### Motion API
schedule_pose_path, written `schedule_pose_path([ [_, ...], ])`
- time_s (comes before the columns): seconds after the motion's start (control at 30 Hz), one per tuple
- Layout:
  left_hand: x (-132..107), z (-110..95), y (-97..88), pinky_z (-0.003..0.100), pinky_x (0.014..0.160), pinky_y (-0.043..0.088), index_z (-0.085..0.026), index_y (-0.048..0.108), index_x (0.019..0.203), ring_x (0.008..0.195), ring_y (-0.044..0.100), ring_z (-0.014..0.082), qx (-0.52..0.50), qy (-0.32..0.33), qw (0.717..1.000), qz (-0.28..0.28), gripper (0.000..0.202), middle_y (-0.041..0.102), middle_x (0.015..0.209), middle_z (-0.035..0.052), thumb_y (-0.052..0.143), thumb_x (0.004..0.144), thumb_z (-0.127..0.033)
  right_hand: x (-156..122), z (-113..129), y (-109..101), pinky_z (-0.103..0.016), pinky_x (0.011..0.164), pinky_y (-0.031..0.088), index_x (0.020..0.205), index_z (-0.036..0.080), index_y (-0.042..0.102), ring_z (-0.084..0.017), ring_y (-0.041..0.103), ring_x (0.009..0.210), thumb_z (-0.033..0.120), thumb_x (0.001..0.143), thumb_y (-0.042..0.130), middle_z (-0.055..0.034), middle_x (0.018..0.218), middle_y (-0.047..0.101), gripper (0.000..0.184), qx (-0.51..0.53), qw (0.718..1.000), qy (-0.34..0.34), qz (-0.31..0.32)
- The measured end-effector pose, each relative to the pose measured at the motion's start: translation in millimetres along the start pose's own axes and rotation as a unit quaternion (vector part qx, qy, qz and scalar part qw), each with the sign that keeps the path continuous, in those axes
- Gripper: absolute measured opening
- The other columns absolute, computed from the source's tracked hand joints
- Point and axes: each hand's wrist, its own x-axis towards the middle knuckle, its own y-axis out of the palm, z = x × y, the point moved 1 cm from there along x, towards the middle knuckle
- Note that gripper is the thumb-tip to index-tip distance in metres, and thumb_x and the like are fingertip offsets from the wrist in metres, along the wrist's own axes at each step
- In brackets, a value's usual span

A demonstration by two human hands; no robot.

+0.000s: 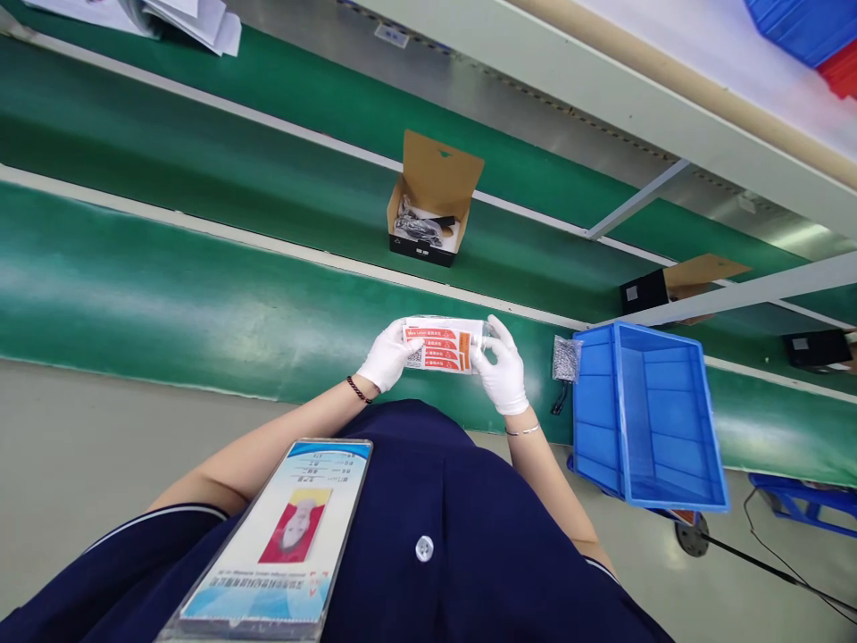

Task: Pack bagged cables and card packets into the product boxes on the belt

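Note:
Both of my hands wear white gloves and hold a clear plastic bag (438, 348) above the green bench. Inside the bag lies a white sheet with red and orange labels and a printed code. My left hand (388, 354) is closed on the bag's left end, thumb over its face. Gripping the right end is my right hand (501, 364), with thumb and fingers at the edge. Beyond my hands, an open cardboard box (438, 174) sits on the dark green conveyor, its lid raised. Plastic-wrapped parts and a black item lie in it.
To the right stands a blue plastic bin (669, 420), with a bubble-wrapped packet (566, 359) beside it on the bench. More open boxes (646, 290) sit farther right on the conveyor. A white shelf beam (643, 107) crosses overhead. Papers (201, 22) lie at the upper left.

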Motion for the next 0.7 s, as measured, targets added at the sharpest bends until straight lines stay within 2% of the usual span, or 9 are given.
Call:
schedule_pose_path([
  [0.07,0,-3,0.8,0.049,0.100,0.051,-0.012,0.056,0.114,0.114,0.062,0.0305,-0.028,-0.018,0.999,0.016,0.058,0.062,0.128,0.0185,0.080,0.067,-0.036,3,-3,-3,-0.040,0.112,0.041,0.092,0.020,0.070,-0.022,0.052,0.130,0.045,0.085,0.056,-0.0110,0.144,0.051,0.029,0.023,0.997,0.035,0.067],
  [0.13,0,-7,1.3,0.050,0.101,0.051,-0.012,0.057,0.115,0.117,0.060,0.0312,-0.030,-0.024,0.999,0.027,0.056,0.060,0.131,0.0189,0.079,0.070,-0.038,4,-4,-3,-0.036,0.110,0.043,0.092,0.020,0.071,-0.022,0.054,0.128,0.048,0.086,0.052,-0.0091,0.138,0.057,0.034,0.046,0.990,0.058,0.117],
  [0.2,1,-9,1.1,0.050,0.103,0.050,-0.011,0.058,0.114,0.119,0.059,0.0313,-0.015,-0.015,0.999,0.026,0.054,0.060,0.131,0.0185,0.078,0.072,-0.039,4,-5,-1,-0.035,0.108,0.045,0.090,0.020,0.071,-0.021,0.057,0.124,0.050,0.086,0.051,-0.0075,0.131,0.062,0.037,0.071,0.986,0.075,0.133],
  [0.27,2,-11,0.5,0.050,0.105,0.049,-0.011,0.060,0.114,0.120,0.059,0.0312,0.000,-0.003,1.000,0.023,0.053,0.061,0.130,0.0183,0.077,0.073,-0.041,3,-6,3,-0.036,0.106,0.047,0.094,0.020,0.070,-0.022,0.059,0.119,0.051,0.085,0.053,-0.0070,0.126,0.065,0.037,0.102,0.983,0.097,0.117],
  [0.4,3,-11,-2.3,0.052,0.106,0.047,-0.010,0.061,0.111,0.118,0.059,0.0335,-0.009,0.007,1.000,-0.009,0.058,0.063,0.126,0.0189,0.080,0.069,-0.044,1,-13,12,-0.038,0.090,0.056,0.114,0.019,0.063,-0.022,0.066,0.102,0.048,0.073,0.066,-0.0085,0.118,0.068,0.050,0.160,0.976,0.148,0.008],
  [0.43,4,-10,-3.1,0.053,0.106,0.046,-0.010,0.061,0.111,0.118,0.059,0.0342,-0.022,0.006,1.000,-0.014,0.059,0.063,0.127,0.0188,0.081,0.067,-0.044,1,-14,14,-0.037,0.086,0.057,0.114,0.019,0.062,-0.022,0.067,0.099,0.046,0.071,0.069,-0.0089,0.117,0.069,0.051,0.164,0.975,0.151,-0.016],
  [0.5,4,-9,-4.9,0.054,0.107,0.045,-0.011,0.062,0.110,0.119,0.059,0.0353,-0.040,0.007,0.999,-0.017,0.059,0.062,0.128,0.0189,0.083,0.066,-0.044,1,-16,17,-0.036,0.084,0.057,0.101,0.018,0.065,-0.022,0.066,0.101,0.043,0.070,0.071,-0.0096,0.117,0.068,0.040,0.157,0.977,0.136,-0.039],
  [0.6,6,-4,-10.8,0.055,0.107,0.045,-0.010,0.064,0.103,0.113,0.062,0.0352,-0.044,-0.007,0.998,-0.042,0.059,0.066,0.120,0.0183,0.086,0.060,-0.043,4,-16,21,-0.035,0.087,0.055,0.077,0.018,0.063,-0.023,0.065,0.106,0.041,0.072,0.070,-0.0099,0.115,0.069,0.025,0.146,0.982,0.118,-0.026],
  [0.7,11,0,-21.5,0.057,0.101,0.049,-0.012,0.064,0.100,0.104,0.065,0.0342,-0.091,-0.042,0.992,-0.074,0.064,0.070,0.109,0.0156,0.092,0.050,-0.039,14,-17,27,-0.036,0.091,0.054,0.079,0.019,0.063,-0.022,0.065,0.106,0.040,0.070,0.072,-0.0090,0.117,0.068,0.025,0.155,0.981,0.116,0.022],
])
